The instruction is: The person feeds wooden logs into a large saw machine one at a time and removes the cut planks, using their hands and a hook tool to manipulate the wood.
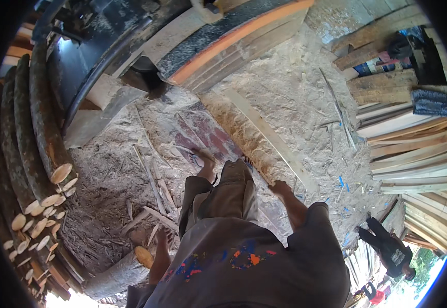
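Note:
My right hand (281,188) is out to the right of my legs with its fingers curled closed. It is at the near end of a brown, sawdust-coloured strip beside a long pale board (269,132); what it grips, if anything, I cannot make out. My left hand (164,236) hangs low on the left, next to the cut end of a thick log (143,256), its fingers too unclear to read. Ahead of my feet is a reddish, dusty slab (207,131), with one sandalled foot at its edge.
Bark-covered logs (44,128) are stacked at the left. A machine with a dark, orange-edged bed (234,38) stands ahead. Sawn boards (413,149) are piled along the right. Sawdust and wood scraps (154,179) cover the ground. Another person (390,249) stands far right.

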{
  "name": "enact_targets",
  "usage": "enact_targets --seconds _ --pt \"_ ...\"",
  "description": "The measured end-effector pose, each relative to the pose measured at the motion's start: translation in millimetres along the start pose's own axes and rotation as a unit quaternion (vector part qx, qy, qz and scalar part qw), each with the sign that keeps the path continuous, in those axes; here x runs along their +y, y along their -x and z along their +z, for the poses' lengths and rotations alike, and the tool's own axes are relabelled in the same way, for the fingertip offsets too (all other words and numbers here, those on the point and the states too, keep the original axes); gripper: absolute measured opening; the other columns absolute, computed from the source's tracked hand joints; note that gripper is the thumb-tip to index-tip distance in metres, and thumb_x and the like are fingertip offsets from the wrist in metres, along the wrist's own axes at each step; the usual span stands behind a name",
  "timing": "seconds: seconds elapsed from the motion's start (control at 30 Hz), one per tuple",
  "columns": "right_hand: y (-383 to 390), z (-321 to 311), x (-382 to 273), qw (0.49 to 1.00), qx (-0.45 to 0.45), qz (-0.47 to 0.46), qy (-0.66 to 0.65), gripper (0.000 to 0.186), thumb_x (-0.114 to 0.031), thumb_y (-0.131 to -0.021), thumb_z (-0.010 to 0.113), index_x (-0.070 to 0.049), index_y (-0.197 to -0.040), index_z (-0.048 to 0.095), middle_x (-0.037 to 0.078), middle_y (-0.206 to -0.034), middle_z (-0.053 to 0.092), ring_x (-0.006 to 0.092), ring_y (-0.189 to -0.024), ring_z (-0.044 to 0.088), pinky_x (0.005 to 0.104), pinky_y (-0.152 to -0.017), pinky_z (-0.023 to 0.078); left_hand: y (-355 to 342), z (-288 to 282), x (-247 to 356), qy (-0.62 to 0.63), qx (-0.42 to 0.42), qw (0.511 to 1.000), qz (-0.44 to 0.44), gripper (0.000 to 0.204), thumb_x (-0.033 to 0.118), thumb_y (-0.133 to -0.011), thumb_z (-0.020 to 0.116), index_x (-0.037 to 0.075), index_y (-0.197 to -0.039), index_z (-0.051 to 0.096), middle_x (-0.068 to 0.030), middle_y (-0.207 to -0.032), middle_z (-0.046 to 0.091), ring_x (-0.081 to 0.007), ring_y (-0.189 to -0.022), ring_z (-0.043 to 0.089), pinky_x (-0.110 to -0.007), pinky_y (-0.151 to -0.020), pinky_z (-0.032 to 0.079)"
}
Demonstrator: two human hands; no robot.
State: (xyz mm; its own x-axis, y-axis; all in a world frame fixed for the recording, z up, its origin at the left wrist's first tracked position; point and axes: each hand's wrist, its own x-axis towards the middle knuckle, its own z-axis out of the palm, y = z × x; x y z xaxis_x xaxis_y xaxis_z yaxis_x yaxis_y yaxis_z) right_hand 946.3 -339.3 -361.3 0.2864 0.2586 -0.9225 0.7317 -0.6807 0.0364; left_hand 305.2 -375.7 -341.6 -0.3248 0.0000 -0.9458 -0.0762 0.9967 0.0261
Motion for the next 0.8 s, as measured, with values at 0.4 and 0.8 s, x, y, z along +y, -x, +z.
enact_targets --seconds 0.4,0.8 --pt "-41 -58 -301 0.901 0.139 -0.4 -0.093 0.033 -0.02 -0.08 0.064 -0.008 -0.111 0.063 0.013 -0.097 0.067 0.0255 -0.084 0.066 0.0369 -0.073 0.053 22 16 297 0.144 -0.081 0.924 0.343 0.033 0.025 -0.088 0.056 0.003 -0.113 0.057 -0.0091 -0.096 0.067 -0.0153 -0.079 0.064 -0.026 -0.06 0.047" --pt "-89 -186 -549 0.914 0.03 -0.382 -0.133 0.032 -0.018 -0.084 0.06 0.0 -0.11 0.063 0.012 -0.09 0.067 0.0187 -0.071 0.066 0.0293 -0.063 0.054 -41 16 386 0.159 -0.008 0.96 0.231 0.038 0.028 -0.088 0.056 -0.001 -0.111 0.057 -0.0119 -0.091 0.069 -0.0171 -0.068 0.065 -0.028 -0.051 0.049"
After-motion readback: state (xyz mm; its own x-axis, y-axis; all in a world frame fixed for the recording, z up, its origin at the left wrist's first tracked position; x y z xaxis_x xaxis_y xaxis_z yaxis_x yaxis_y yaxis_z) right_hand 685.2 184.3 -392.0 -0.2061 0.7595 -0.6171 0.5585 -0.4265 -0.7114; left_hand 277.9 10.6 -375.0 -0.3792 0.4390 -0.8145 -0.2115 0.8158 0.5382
